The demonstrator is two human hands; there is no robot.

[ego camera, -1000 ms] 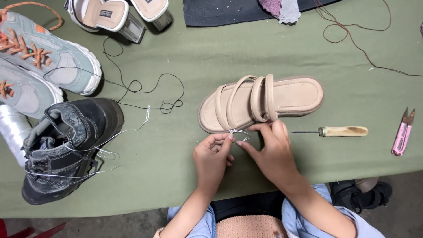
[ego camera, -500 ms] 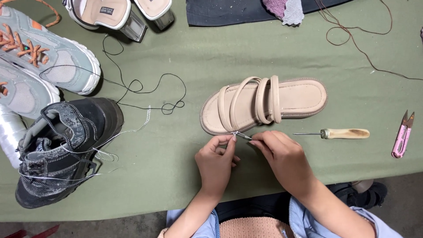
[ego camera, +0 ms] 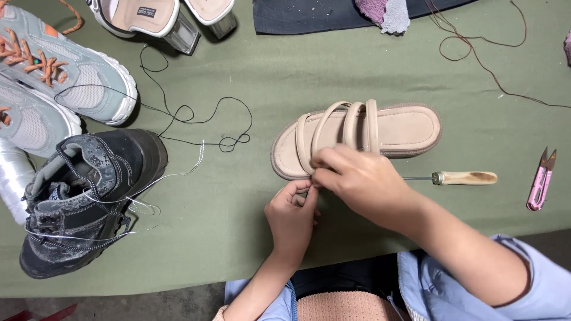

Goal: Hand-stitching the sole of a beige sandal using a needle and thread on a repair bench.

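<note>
A beige strappy sandal (ego camera: 404, 128) lies on its sole on the green table cover (ego camera: 226, 238). My right hand (ego camera: 357, 181) rests against the sandal's near edge by the straps, fingertips pinched together. My left hand (ego camera: 291, 217) sits just below it, thumb and forefinger pinched and touching the right fingertips. Both pinch a fine pale thread that is mostly hidden between the fingers. A wooden-handled awl (ego camera: 464, 178) lies right of my right hand, its metal tip running under my wrist.
Pink thread snips (ego camera: 541, 181) lie at the far right. A black boot (ego camera: 83, 196) with loose pale thread, grey sneakers (ego camera: 65, 77) and a clear spool (ego camera: 12, 178) fill the left. Black thread (ego camera: 196, 116), heeled sandals (ego camera: 154, 18), dark cloth (ego camera: 309, 15) and brown thread (ego camera: 482, 59) lie farther back.
My right hand has moved up and left onto the sandal's near edge, covering the thin thread seen between the fingers earlier. My left hand stays pinched just below it.
</note>
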